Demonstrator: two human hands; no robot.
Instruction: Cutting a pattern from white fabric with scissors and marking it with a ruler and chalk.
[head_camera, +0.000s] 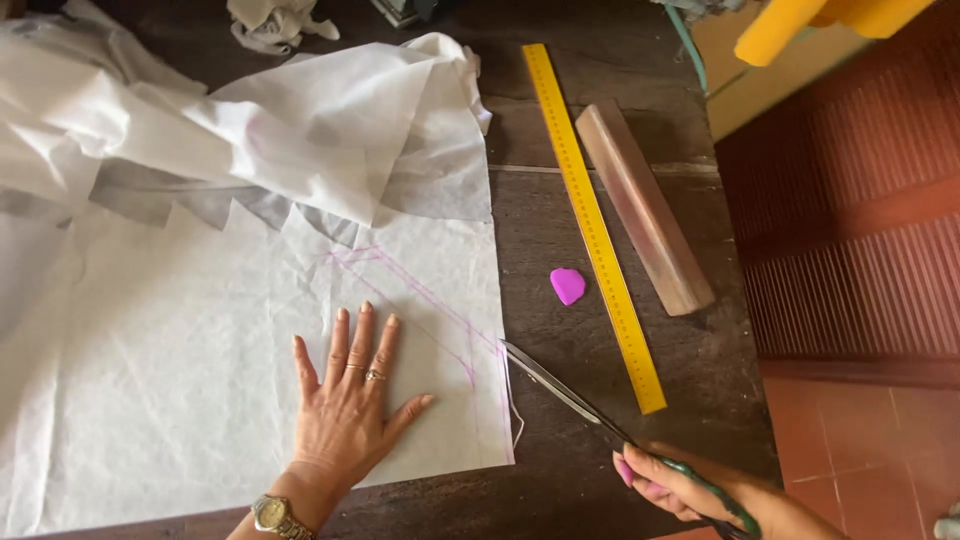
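Your left hand lies flat, fingers spread, holding nothing, on the one white fabric sheet at centre-left. Your right hand, lower right, grips one pair of scissors, tips at the fabric's edge. One yellow ruler lies beside one pink chalk.

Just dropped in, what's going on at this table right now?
A person is cutting white fabric on a dark wooden table. The left hand lies flat on the cloth beside pink chalk lines. The right hand holds scissors, blades open at the fabric's edge. A yellow ruler, wooden bar and pink chalk lie alongside.
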